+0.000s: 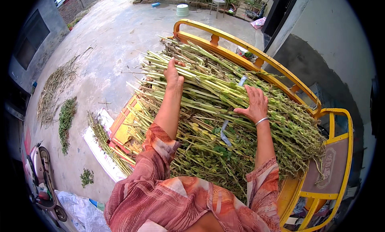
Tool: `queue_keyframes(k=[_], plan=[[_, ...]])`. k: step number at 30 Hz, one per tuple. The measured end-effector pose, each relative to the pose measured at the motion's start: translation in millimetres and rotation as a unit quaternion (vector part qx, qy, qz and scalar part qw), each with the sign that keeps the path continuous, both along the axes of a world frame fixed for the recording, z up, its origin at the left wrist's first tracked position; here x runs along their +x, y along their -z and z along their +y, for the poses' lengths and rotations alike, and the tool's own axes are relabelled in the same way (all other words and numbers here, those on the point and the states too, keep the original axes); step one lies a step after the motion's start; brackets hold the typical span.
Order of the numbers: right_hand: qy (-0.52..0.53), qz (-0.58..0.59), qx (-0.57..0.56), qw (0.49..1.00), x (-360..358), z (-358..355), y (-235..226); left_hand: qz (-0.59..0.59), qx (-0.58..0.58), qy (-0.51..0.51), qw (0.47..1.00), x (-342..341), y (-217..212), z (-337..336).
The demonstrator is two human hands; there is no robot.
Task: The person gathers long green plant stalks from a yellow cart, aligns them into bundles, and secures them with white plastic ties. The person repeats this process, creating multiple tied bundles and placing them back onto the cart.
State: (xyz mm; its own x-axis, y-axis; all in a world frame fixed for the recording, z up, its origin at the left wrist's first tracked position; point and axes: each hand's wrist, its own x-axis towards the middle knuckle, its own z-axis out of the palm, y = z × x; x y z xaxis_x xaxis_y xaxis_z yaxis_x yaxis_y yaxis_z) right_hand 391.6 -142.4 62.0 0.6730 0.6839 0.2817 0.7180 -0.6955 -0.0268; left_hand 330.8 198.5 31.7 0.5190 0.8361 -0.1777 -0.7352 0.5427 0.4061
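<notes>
A thick pile of cut green and yellowing plant stalks [208, 81], with seed pods along their right-hand parts, fills the bed of a yellow cart [234, 39]. My left hand [173, 74] is closed round some stalks near their bare cut ends, at the pile's far left. Farther right, my right hand [256, 104] lies on top of the stalks with its fingers spread, a silver bangle on the wrist. Between my arms, a pale cloth strip [225, 132] lies across the stalks; a bit of the same pale colour shows just beyond my right hand.
The cart's yellow rail runs along the far side and round to a brown panel [327, 168] at the right. On the concrete at the left lie dry stalks [56, 89], a green plant heap [67, 121] and a white sheet [78, 214]. A scooter [43, 176] stands lower left.
</notes>
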Motion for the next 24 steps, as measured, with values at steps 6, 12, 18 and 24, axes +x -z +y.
queue_keyframes(k=[6,12,18,24], plan=[[-0.007,0.006,0.006,1.0,1.6,-4.0,1.1,0.25,0.179,-0.019,0.951,-47.8,-12.5,-16.3],[0.007,0.063,-0.03,0.998,8.2,-2.4,-0.9,0.305,0.798,-0.155,0.497,-54.5,-75.3,-168.1],[-0.042,0.257,-0.041,0.965,55.1,-8.6,-21.8,0.373,0.864,-0.007,0.338,32.3,-9.1,-164.1],[0.214,0.242,0.007,0.946,172.9,48.3,10.9,0.354,0.861,-0.041,0.364,34.0,-3.2,-166.6]])
